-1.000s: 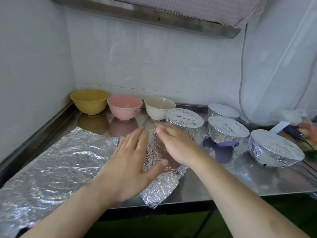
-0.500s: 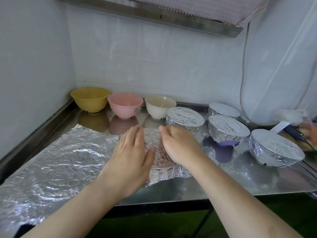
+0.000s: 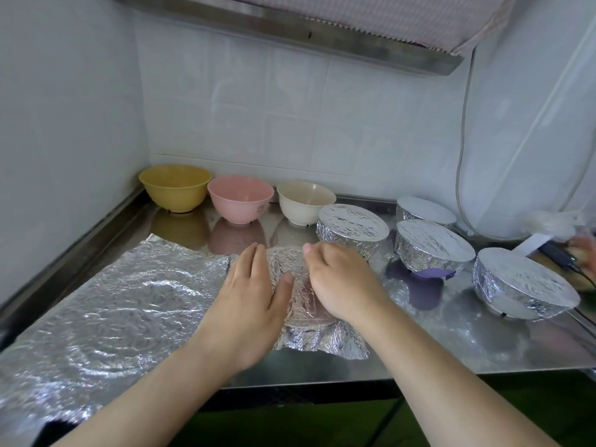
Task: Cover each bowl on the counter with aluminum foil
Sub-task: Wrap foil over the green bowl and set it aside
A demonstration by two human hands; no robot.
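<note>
Both hands are at the front middle of the steel bench (image 3: 483, 343), working on one foil-draped bowl (image 3: 301, 295). The left hand (image 3: 248, 304) lies flat on the left side of the foil, fingers straight and together, thumb spread toward the centre; its grip is slack and encloses nothing. The right hand (image 3: 342, 282) presses on the right side of the same foil, fingers bent downward over the far edge. Whether they pinch the foil cannot be told, as the fingertips are hidden. The foil over this bowl is crumpled, and its near edge flares loose onto the bench rather than being tucked under.

To the left, a large loose foil sheet (image 3: 106, 308) lies spread on the bench, reaching the front-left corner and touching the left hand's side.

Three bowls stand uncovered in a row along the back wall: a yellow bowl (image 3: 174, 187) in the corner, a pink bowl (image 3: 240, 198) just beside it, and a cream bowl (image 3: 304, 201) next.

Four bowls are already covered. One covered bowl (image 3: 351, 227) sits just right of the cream bowl, close behind the right hand. A second (image 3: 422, 212) is at the rear. A third (image 3: 432, 246), with purple showing at its base, stands in front of that. A fourth (image 3: 522, 282) is nearest the right edge.

A white cable (image 3: 461, 140) hangs down the right wall.
</note>
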